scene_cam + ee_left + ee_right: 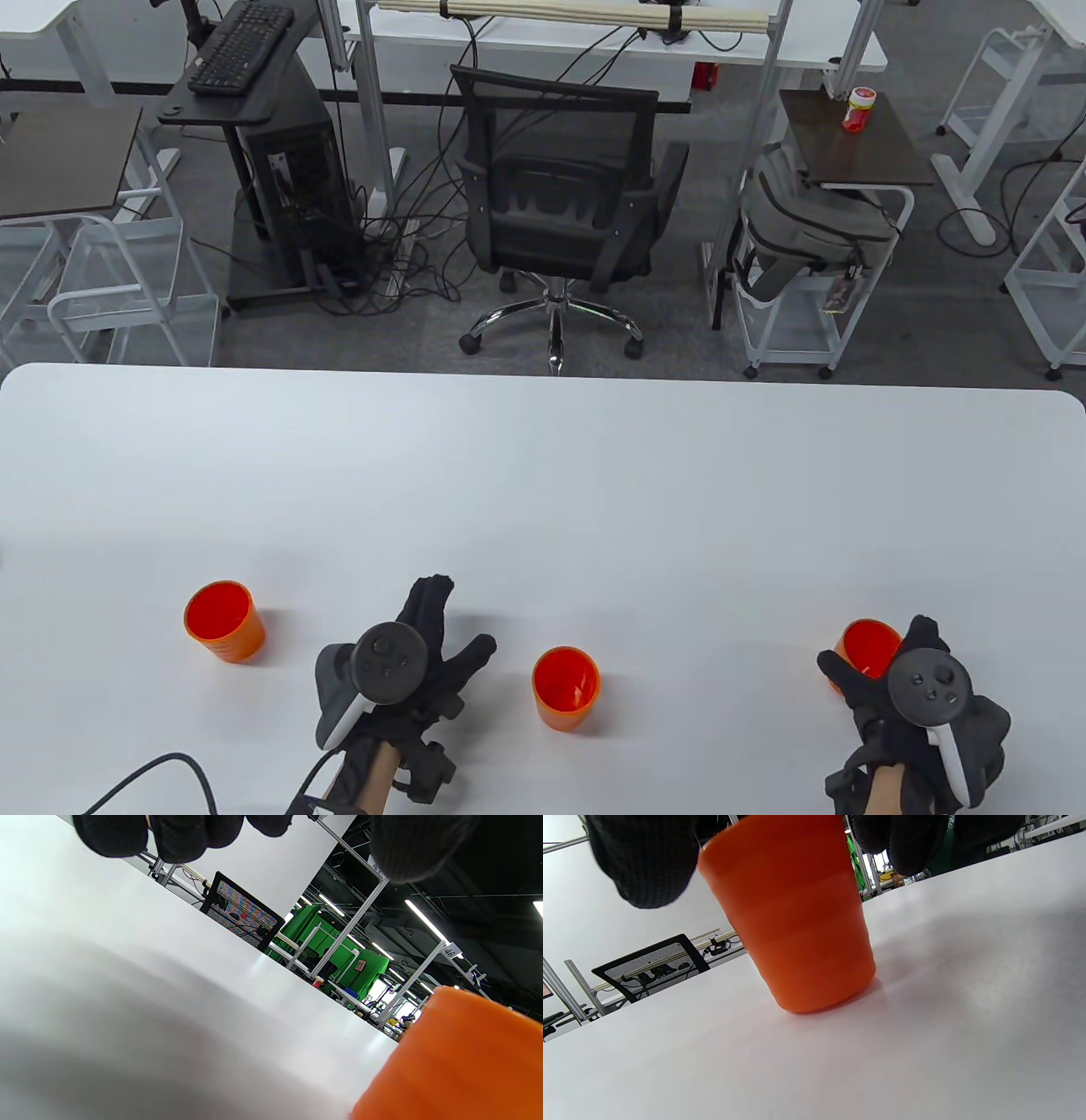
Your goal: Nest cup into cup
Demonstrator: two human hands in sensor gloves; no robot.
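Three orange cups along table [543, 475] near edge: left cup [224, 621], middle cup [566, 686], right cup [867, 648]. Left hand [399, 671] spread, empty. Right hand [920, 692] cupped around right cup; contact unclear.

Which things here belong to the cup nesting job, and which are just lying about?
For the job: left cup, middle cup, right cup with the right hand around it, left hand, all on the white table.

Lying about: office chair, keyboard, computer tower, grey backpack, red jar.
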